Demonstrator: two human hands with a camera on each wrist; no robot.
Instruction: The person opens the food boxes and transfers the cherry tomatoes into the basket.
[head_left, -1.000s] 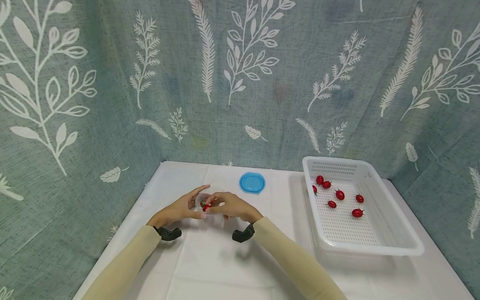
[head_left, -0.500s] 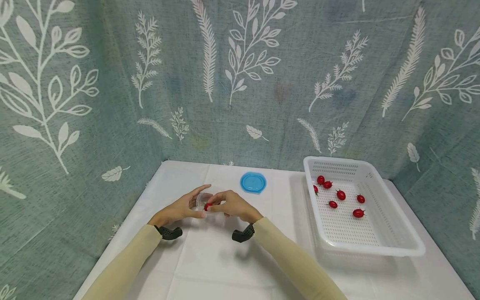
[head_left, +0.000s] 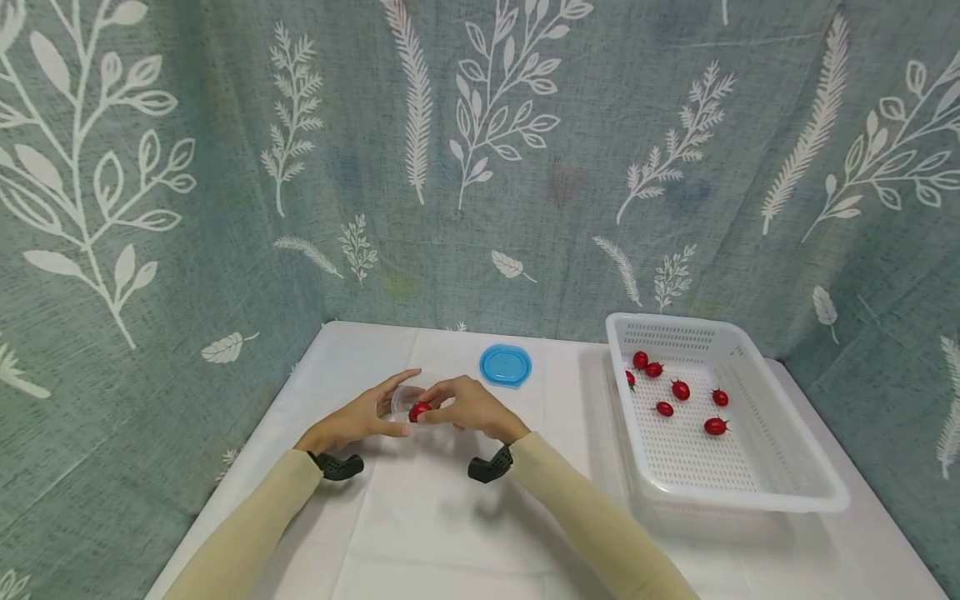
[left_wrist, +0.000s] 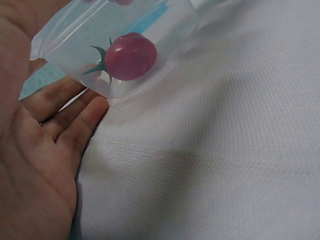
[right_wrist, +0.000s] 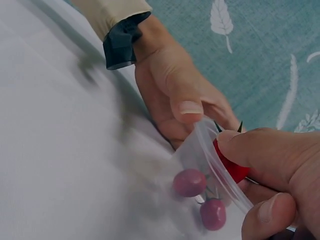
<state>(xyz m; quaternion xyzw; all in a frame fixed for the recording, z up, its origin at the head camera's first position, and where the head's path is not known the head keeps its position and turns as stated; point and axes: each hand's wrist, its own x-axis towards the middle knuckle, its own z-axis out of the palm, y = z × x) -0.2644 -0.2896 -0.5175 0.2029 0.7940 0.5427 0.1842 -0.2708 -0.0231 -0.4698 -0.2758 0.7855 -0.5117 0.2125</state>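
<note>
A small clear plastic tub point(head_left: 402, 402) is held by my left hand point(head_left: 352, 421), thumb at the near side and fingers round the far side. Between thumb and fingers of my right hand point(head_left: 480, 412) a red cherry tomato point(right_wrist: 235, 169) is pinched at the tub's rim, green stem pointing up in the right wrist view. Through the wall, two more cherry tomatoes show inside, one point(right_wrist: 189, 183) above the other point(right_wrist: 213, 214). In the left wrist view, a cherry tomato point(left_wrist: 131, 56) with green sepals lies at the tub's bottom.
To the right stands a white perforated basket point(head_left: 750, 497) with several cherry tomatoes point(head_left: 680, 390) in it. A blue lid point(head_left: 505, 366) lies beyond my right hand. White cloth point(head_left: 442, 525) covers the table, and a patterned curtain point(head_left: 555, 250) hangs behind and at both sides.
My right hand has shifted slightly right and up at the tub, and the pinched cherry tomato has moved right with it. My left hand and the tub have stayed put.
</note>
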